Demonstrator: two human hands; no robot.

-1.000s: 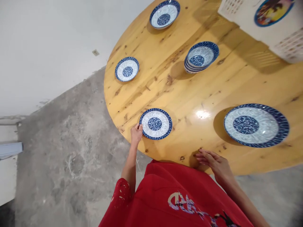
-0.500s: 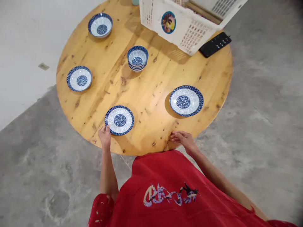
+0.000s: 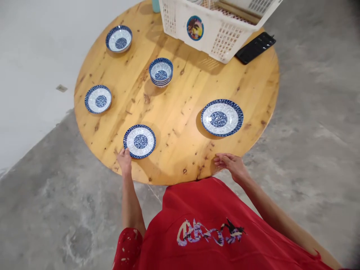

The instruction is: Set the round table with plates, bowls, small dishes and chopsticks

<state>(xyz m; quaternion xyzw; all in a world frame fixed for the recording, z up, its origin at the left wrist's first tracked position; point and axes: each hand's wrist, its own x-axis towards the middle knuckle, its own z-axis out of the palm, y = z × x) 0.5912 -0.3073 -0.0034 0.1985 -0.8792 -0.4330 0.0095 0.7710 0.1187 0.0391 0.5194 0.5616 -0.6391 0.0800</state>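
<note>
My left hand [image 3: 124, 160] pinches the near-left rim of a blue-and-white plate [image 3: 140, 141], thumb on top and fingers beneath. The plate is close to the table's front edge. Holding nothing, my right hand [image 3: 230, 164] is over the front right edge of the table with its fingers stretched out. Just beyond it lies a larger blue-and-white plate [image 3: 222, 117]. A stack of several small patterned bowls [image 3: 161, 72] stands near the middle. To the left are a shallow dish [image 3: 98, 99] and, farther back, a wider bowl [image 3: 119, 39] in the same pattern.
The round wooden table [image 3: 174, 108] carries a white plastic basket [image 3: 208, 35] at the back, with a brown bar inside. A black phone [image 3: 255, 47] lies beside the basket. A turquoise object [image 3: 155, 6] is partly cut off at the top. A pale wall [image 3: 36, 56] borders the left.
My right hand has moved to the right along the table edge. My left hand keeps its grip on the plate's rim. The view has shifted slightly.
</note>
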